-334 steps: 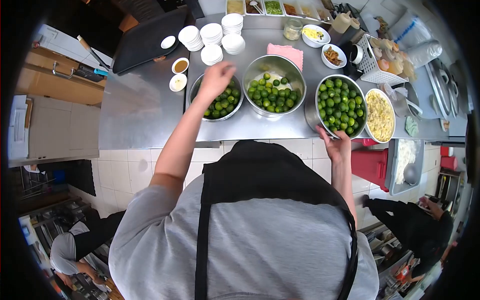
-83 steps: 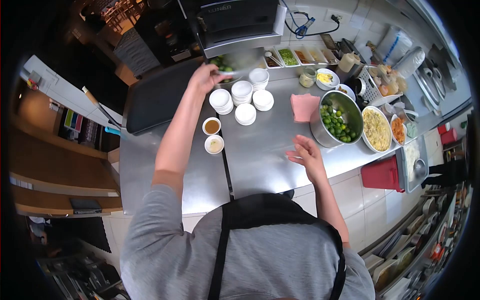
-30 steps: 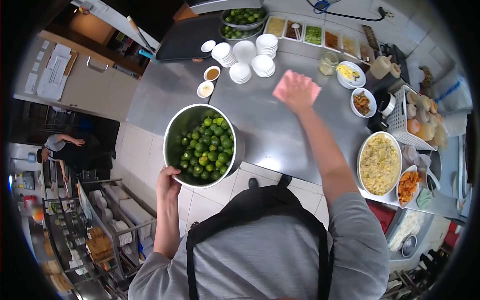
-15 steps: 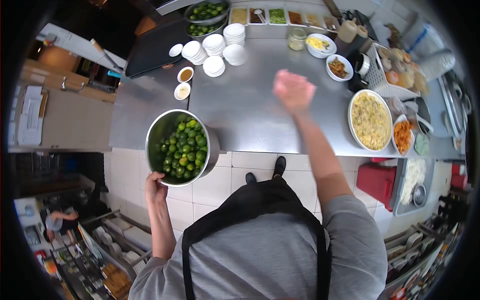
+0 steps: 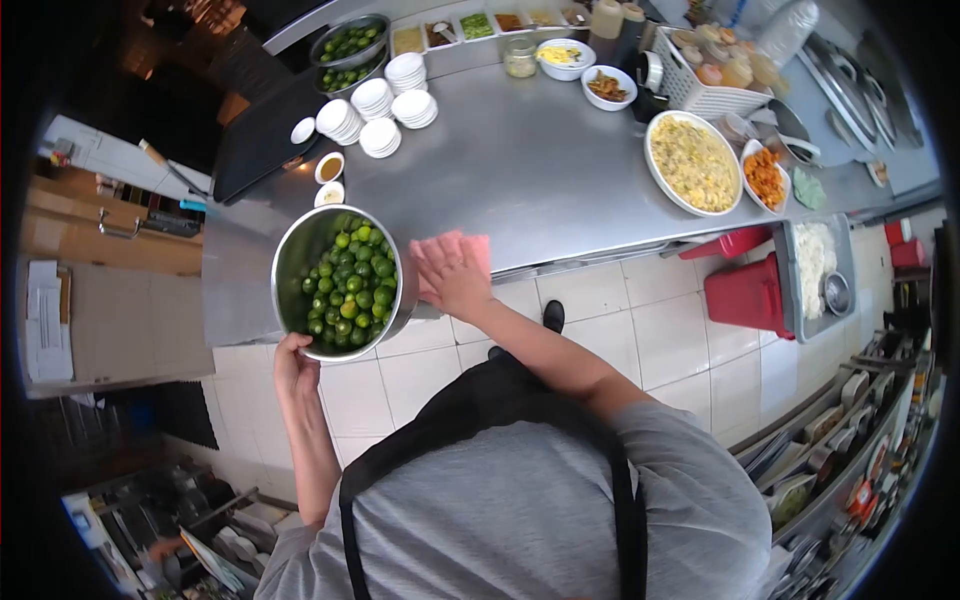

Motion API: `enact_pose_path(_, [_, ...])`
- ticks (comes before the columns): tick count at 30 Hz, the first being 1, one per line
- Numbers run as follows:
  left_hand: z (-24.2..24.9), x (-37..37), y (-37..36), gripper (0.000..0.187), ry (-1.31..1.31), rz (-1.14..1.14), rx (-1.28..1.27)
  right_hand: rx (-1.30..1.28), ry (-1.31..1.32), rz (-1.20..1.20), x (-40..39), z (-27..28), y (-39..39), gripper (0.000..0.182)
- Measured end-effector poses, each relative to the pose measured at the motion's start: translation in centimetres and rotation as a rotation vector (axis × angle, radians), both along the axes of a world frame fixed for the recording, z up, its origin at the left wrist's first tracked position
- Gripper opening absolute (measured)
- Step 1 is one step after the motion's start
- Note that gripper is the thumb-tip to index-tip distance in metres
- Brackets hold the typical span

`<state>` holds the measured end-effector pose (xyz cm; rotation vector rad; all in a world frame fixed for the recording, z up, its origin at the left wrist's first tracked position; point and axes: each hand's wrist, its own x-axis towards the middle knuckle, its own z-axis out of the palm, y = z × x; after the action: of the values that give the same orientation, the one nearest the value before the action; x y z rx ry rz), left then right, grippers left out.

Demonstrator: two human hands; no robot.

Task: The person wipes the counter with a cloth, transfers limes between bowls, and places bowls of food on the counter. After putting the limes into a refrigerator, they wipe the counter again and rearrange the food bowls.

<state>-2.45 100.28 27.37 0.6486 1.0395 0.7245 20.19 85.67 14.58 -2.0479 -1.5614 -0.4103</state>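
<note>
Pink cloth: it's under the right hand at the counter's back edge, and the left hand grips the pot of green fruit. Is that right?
Not the back edge: the head view shows the cloth under the right hand at the counter's front edge. The left hand does grip the pot of green fruit.

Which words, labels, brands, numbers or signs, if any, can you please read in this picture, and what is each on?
None can be read with certainty.
Paper sheets on the cabinet at the left: too small and blurred to read.
Stainless steel pot: no lettering visible.
Pink cloth: no lettering visible.
</note>
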Motion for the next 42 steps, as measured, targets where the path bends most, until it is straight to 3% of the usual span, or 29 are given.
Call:
enact_pose_path(4, [-4.2, 3.6, 2.7, 0.031, -0.079, -0.126, 0.023, -0.007, -0.026, 0.124, 3.5, -1.2, -3.4, 0.050])
enact_pose_path(5, [-2.2, 5.9, 0.9, 0.020, -0.010, -0.149, -0.002, -0.042, -0.086, 0.047, 5.1, 0.1, -5.5, 0.050])
enact_pose_path(7, [-4.1, 7.6, 1.5, 0.017, -0.033, -0.213, 0.013, -0.068, -0.205, -0.087, 8.5, 0.5, -10.1, 0.050])
enact_pose_path(9, [-3.3, 10.4, -0.3, 0.022, 0.004, -0.196, 0.033, -0.131, -0.263, -0.219, 12.1, 0.3, -15.0, 0.053])
enact_pose_path(12, [-6.0, 12.3, 0.9, 0.021, 0.000, -0.193, -0.005, -0.348, -0.337, -0.419, 18.0, -1.1, -23.3, 0.060])
enact_pose_path(16, [-7.7, 14.2, 1.3, 0.021, -0.050, -0.195, -0.024, -0.459, -0.137, -0.687, 25.3, -3.4, -33.5, 0.063])
enact_pose_path(18, [-6.9, 15.4, 0.5, 0.019, 0.074, -0.147, 0.037, -0.466, -0.093, -0.785, 27.7, -2.6, -37.3, 0.064])
enact_pose_path(20, [-5.7, 15.4, 0.8, 0.019, 0.111, -0.271, 0.153, -0.468, -0.047, -0.879, 29.6, -0.9, -40.1, 0.064])
enact_pose_path(22, [-7.0, 16.1, 1.4, 0.031, 0.690, 0.002, 0.862, -0.411, 0.231, -1.083, 30.6, 0.8, -42.7, 0.061])
enact_pose_path(23, [-4.7, 17.8, -0.7, 0.031, 0.692, 0.008, 0.867, -0.406, 0.232, -1.079, 31.5, -0.3, -44.4, 0.061])
enact_pose_path(25, [1.7, 22.9, -7.8, 0.038, 1.143, 0.156, 1.880, 0.173, 0.426, -1.051, 33.3, -3.9, -47.9, 0.054])
enact_pose_path(26, [1.9, 25.4, -9.4, 0.038, 0.987, 0.001, 1.808, 0.521, 0.773, -0.957, 32.8, -4.0, -48.2, 0.047])
enact_pose_path(27, [1.3, 28.2, -11.0, 0.033, 0.745, -0.276, 1.560, 0.862, 1.116, -0.821, 31.9, -4.1, -48.4, 0.041])
enact_pose_path(29, [-1.0, 34.3, -16.1, 0.033, 0.570, -0.639, 1.227, 1.180, 1.644, -0.346, 29.6, -3.7, -47.7, 0.042])
enact_pose_path(30, [-2.9, 37.2, -18.4, 0.035, 0.592, -0.861, 1.272, 1.161, 1.755, -0.165, 28.2, -2.2, -46.3, 0.051])
enact_pose_path(31, [-6.2, 40.1, -20.1, 0.041, 0.346, -1.023, 0.806, 1.157, 1.911, -0.052, 27.6, -2.8, -45.1, 0.058])
enact_pose_path(32, [-7.8, 42.8, -22.4, 0.050, 0.236, -1.095, 0.533, 1.154, 2.046, -0.037, 26.9, -2.6, -43.3, 0.058])
enact_pose_path(34, [-9.1, 47.3, -25.4, 0.049, 0.100, -1.067, 0.086, 1.047, 2.280, 0.079, 25.8, -0.6, -40.0, 0.059])
enact_pose_path(35, [-9.6, 48.9, -26.2, 0.049, 0.101, -1.065, 0.083, 0.939, 2.372, 0.185, 25.4, 1.2, -38.8, 0.059])
enact_pose_path(38, [-10.0, 51.4, -28.1, 0.050, 0.051, -1.036, 0.085, 1.010, 2.406, 0.321, 25.9, 0.7, -35.6, 0.059])
enact_pose_path(42, [-8.6, 50.8, -29.9, 0.054, 0.161, -0.977, 0.142, 1.136, 2.369, 0.240, 29.0, 1.7, -34.7, 0.060])
